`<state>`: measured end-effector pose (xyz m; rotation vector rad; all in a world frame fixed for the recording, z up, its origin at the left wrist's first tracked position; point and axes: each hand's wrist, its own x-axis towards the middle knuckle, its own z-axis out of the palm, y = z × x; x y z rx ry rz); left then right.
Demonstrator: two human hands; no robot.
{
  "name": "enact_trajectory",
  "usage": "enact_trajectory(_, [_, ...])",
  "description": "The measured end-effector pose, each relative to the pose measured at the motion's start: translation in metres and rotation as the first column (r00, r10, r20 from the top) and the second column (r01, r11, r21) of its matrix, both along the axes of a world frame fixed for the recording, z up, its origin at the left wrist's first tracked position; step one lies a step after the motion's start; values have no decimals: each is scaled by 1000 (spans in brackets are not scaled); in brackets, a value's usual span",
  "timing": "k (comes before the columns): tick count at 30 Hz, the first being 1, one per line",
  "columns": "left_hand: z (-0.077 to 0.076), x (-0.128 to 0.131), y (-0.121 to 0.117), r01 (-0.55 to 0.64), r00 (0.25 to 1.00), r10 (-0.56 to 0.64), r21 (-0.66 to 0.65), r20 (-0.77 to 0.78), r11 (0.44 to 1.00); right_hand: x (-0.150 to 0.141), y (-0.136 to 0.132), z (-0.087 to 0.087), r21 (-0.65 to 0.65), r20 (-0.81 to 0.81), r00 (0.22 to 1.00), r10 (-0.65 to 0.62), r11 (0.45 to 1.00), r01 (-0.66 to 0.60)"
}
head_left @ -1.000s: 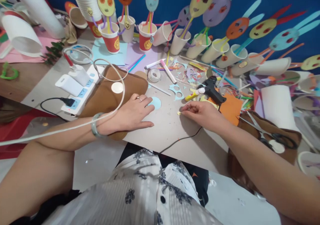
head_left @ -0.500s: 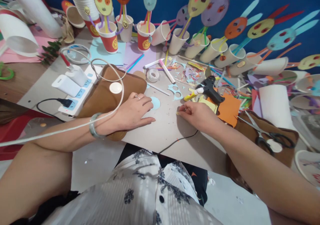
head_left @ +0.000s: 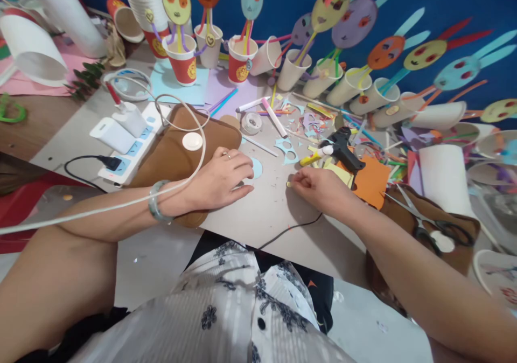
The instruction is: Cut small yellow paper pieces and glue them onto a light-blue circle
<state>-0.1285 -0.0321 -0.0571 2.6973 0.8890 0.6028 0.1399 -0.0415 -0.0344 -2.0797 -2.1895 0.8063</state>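
Observation:
My left hand [head_left: 222, 179] lies palm down on the table with its fingers spread. Its fingertips partly cover a light blue paper disc [head_left: 256, 168]. To the right, my right hand [head_left: 317, 188] pinches a tiny pale yellow piece of paper [head_left: 288, 184] between thumb and fingers, low over the tabletop. A black glue gun [head_left: 343, 146] lies just beyond the right hand, with a yellow and white marker [head_left: 316, 155] beside it. Light blue paper with holes cut in it [head_left: 287, 149] rests between the hands, farther back.
Paper cups with paper rabbit faces, such as a red cup [head_left: 180, 61], line the back wall. A white power strip [head_left: 131, 153] and cable are at left, over a brown cushion [head_left: 218, 128]. Scissors [head_left: 428, 220] lie at right near orange paper [head_left: 369, 180]. Scraps [head_left: 313, 123] litter the middle.
The view shifts slightly. My left hand stays by the blue disc and covers more of it. The right hand keeps its pinch on the small yellow piece, almost in place.

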Motion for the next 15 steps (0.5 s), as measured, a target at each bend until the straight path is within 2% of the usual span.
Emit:
enact_trajectory(4, [1,0,0,-11,996,19,-94,81,995,-11,-8,7,37,-277,960,-41,998,54])
enact_trajectory(7, [2,0,0,-5,990,31,-187,137,982,-27,-15,12,65,-418,908,-30,996,63])
enact_trajectory(10, [4,0,1,5,982,42,-248,185,969,-43,-21,12,116,-478,878,-3,991,66])
enact_trajectory(15, [8,0,0,-22,968,92,-286,234,958,-61,-26,8,220,-444,893,67,975,36])
